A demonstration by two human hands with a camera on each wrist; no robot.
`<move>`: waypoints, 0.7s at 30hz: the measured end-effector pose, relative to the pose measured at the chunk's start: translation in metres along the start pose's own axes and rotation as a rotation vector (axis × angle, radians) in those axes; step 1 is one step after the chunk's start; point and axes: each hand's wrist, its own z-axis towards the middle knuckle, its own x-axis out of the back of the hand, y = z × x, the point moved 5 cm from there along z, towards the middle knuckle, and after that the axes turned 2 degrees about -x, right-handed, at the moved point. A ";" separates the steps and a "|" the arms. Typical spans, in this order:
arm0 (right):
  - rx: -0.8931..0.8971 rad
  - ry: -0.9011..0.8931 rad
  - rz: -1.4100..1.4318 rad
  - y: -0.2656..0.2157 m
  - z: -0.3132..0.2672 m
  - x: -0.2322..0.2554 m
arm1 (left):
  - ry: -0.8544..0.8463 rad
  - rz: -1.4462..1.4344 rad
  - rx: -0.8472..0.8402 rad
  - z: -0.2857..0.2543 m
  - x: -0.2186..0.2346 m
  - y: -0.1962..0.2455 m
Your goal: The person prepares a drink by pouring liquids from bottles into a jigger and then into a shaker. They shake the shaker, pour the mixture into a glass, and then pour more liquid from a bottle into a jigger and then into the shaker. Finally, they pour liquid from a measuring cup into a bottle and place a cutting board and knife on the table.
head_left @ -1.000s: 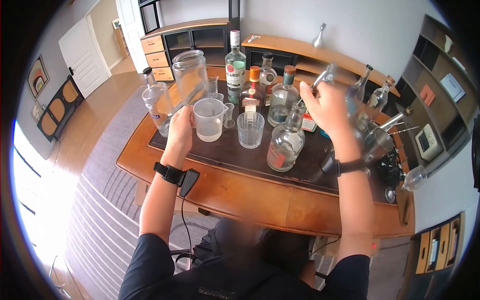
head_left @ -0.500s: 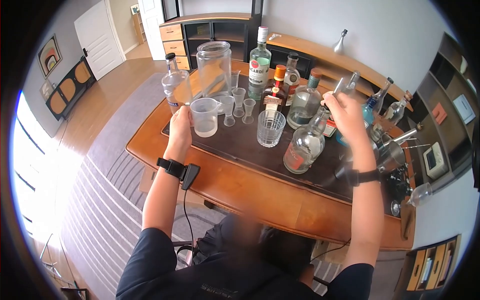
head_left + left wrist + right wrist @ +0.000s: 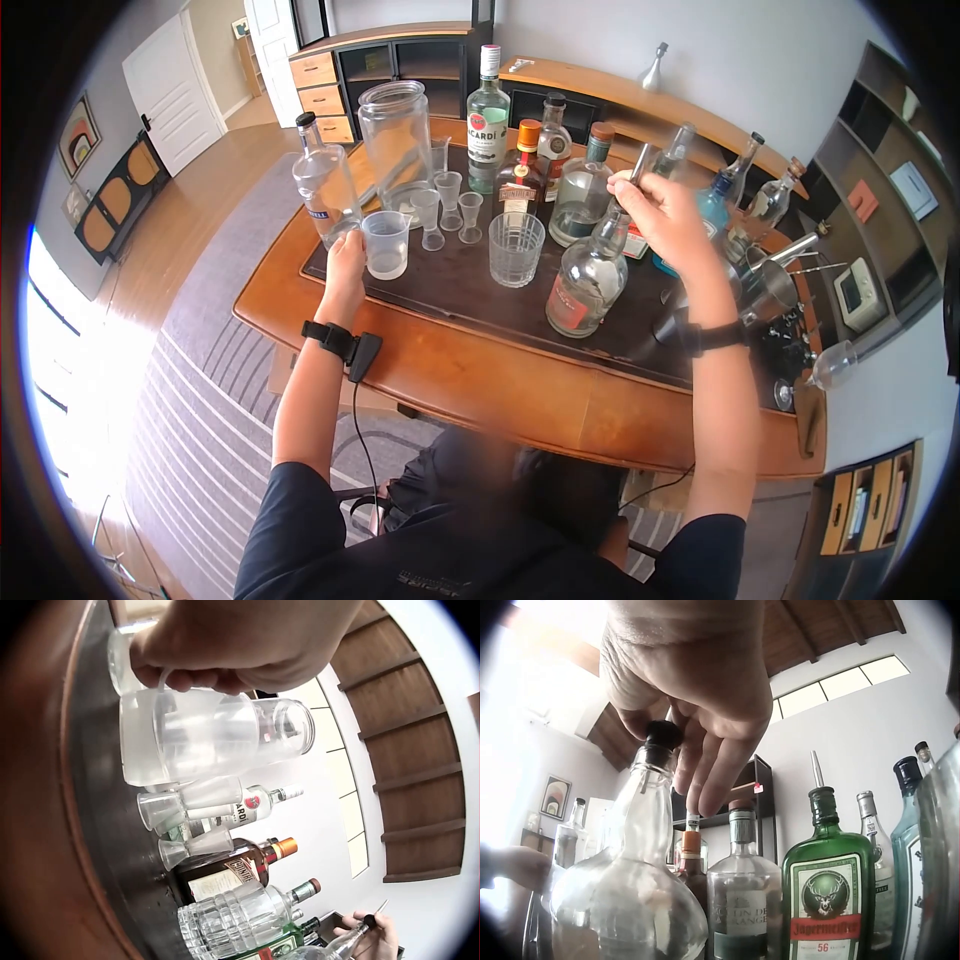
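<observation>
My left hand [image 3: 345,268] grips the handle of a clear plastic measuring jug [image 3: 386,245], which holds some cloudy liquid and stands upright at the table's surface. My right hand [image 3: 660,212] is at the mouth of a clear round-shouldered bottle [image 3: 585,290] with a red label. Its thumb and fingers pinch a pour spout, whose metal tube [image 3: 641,162] points up; the black stopper end [image 3: 664,735] sits at the bottle's mouth in the right wrist view. Between the hands stands a cut-glass tumbler [image 3: 516,250].
Several small clear measuring cups [image 3: 470,215] stand behind the jug, near a big glass jar [image 3: 395,140]. A Bacardi bottle [image 3: 487,140], an orange-capped bottle [image 3: 522,180] and a green Jägermeister bottle [image 3: 825,885] are behind. Metal shakers [image 3: 770,285] and a wine glass [image 3: 832,365] are at right.
My left hand has turned the jug, so its handle and lip no longer show in the head view. The right hand stays at the bottle's mouth with the spout. The head view has shifted.
</observation>
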 end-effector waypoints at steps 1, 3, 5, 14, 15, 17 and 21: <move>-0.036 -0.019 0.009 -0.001 -0.001 -0.001 | -0.017 0.002 0.000 0.000 0.000 -0.001; -0.107 0.024 0.160 0.003 -0.004 -0.005 | -0.024 0.011 -0.001 0.000 -0.001 -0.003; -0.135 0.069 0.234 0.007 -0.006 -0.007 | -0.003 0.028 -0.005 0.000 0.000 -0.003; 0.003 0.157 0.303 0.014 -0.008 -0.016 | -0.019 0.069 0.031 -0.004 0.000 -0.008; 0.017 0.166 0.279 0.013 -0.009 -0.016 | -0.014 0.063 0.037 -0.006 0.000 -0.007; 0.047 0.181 0.229 0.011 -0.012 -0.019 | -0.003 0.046 0.051 -0.011 -0.002 -0.007; 0.066 0.208 0.165 0.008 -0.017 -0.023 | 0.045 0.099 0.020 -0.006 0.000 -0.017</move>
